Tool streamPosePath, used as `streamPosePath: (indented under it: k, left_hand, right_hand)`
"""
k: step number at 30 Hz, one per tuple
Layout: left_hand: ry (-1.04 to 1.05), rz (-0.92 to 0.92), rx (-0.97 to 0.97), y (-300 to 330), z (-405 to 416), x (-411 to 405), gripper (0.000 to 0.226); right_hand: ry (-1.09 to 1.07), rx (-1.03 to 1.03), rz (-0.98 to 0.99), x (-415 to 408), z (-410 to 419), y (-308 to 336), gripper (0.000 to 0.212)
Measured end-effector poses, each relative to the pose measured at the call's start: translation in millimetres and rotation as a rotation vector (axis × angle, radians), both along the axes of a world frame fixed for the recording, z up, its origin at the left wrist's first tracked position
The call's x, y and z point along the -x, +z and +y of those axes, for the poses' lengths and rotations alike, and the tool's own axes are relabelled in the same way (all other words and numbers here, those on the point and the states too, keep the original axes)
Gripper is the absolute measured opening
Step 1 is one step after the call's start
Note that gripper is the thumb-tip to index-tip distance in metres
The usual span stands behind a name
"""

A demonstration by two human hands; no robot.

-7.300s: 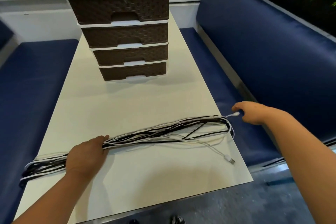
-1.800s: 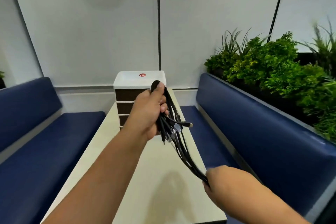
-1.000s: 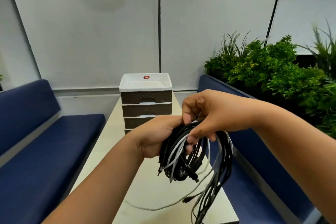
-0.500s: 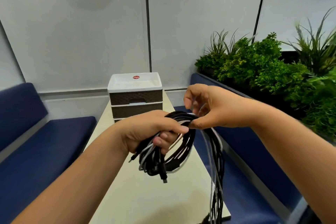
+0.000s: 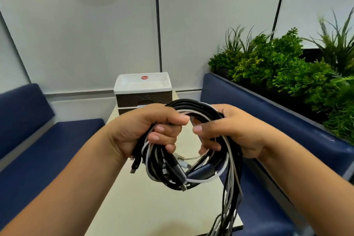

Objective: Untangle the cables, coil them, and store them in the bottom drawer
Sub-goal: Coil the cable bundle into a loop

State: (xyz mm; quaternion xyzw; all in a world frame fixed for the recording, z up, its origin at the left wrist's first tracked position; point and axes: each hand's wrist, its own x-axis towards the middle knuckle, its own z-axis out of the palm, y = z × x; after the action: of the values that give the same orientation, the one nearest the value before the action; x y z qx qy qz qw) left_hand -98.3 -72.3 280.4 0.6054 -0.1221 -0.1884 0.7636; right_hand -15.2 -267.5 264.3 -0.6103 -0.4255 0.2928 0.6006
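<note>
A bundle of black and white cables [image 5: 191,170] is wound into a round coil held in the air above the table [image 5: 153,207]. My left hand [image 5: 145,130] grips the coil's left side, fingers curled round the strands. My right hand [image 5: 229,130] grips its right side. Several loose cable tails [image 5: 228,207] hang down from the right side past the table's near edge. Plug ends stick out at the coil's bottom. The brown drawer unit [image 5: 143,94] with a white top stands at the table's far end; my hands hide its lower drawers.
Blue padded benches run along both sides of the table, left [image 5: 38,149] and right [image 5: 268,117]. A planter of green plants [image 5: 277,67] sits behind the right bench. A pale wall closes the far end.
My right hand has moved from pinching the top of the loops down to grip the coil's right side. The coil has grown rounder and fuller, and fewer strands hang loose.
</note>
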Motion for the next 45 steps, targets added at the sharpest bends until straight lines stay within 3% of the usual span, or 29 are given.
streamPosePath:
  k: [6,12,18,23,24,31,35,38,40,41,45]
  left_hand:
    - [0.075,-0.081,-0.062,-8,4,1,0.020]
    - [0.279,-0.340,-0.106,-31,13,-1,0.009]
    - [0.207,-0.277,0.131,-66,19,10,0.038]
    - [0.435,-0.210,0.308,-65,-11,8,0.017]
    - [0.474,-0.185,0.331,-61,-14,8,0.022]
    - [0.528,-0.144,0.267,-34,-1,14,0.031]
    - [0.527,-0.183,0.303,-42,-8,13,0.030]
    - [0.449,-0.256,0.351,-61,-12,9,0.023]
    - [0.335,-0.320,0.258,-70,0,10,0.018]
    - [0.263,-0.336,0.171,-72,10,11,0.027]
    - [0.130,-0.401,-0.379,-61,49,16,0.101]
  right_hand:
    - [-0.095,0.083,-0.091,1,3,11,0.018]
    - [-0.214,-0.056,0.003,14,14,0,0.017]
    - [-0.296,-0.159,0.091,15,18,-7,0.019]
    - [-0.301,-0.202,0.132,12,22,-13,0.014]
    - [-0.282,-0.212,0.143,11,23,-15,0.011]
    - [-0.048,-0.295,0.247,14,22,-38,0.010]
    - [-0.094,-0.390,0.344,20,28,-43,0.019]
    - [-0.130,-0.345,0.259,17,23,-34,0.023]
    - [-0.109,-0.289,0.179,14,18,-28,0.019]
    - [-0.095,-0.260,0.153,14,16,-26,0.018]
    - [-0.046,-0.107,0.048,11,9,-16,0.015]
